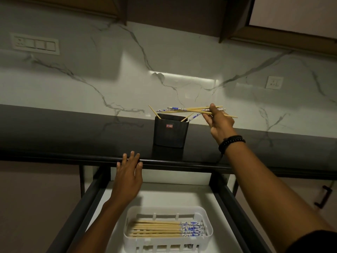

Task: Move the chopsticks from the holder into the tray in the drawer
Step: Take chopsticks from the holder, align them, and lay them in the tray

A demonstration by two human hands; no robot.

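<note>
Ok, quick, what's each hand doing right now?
Left hand: open, resting on the counter edge.
Right hand: gripping a bundle of chopsticks.

right hand (219,123) gripping chopsticks (189,110), above holder (170,131)

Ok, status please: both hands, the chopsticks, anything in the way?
Right hand grips chopstick bundle above holder, a few left inside. Left hand open, at counter edge. Tray already holds several; nothing seen blocking it.

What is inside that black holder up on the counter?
A few chopsticks lean out of the holder, plain wooden ones at least. Its dark wall hides their lower ends and anything lying deeper. The right hand grips a bunch above the rim.
</note>
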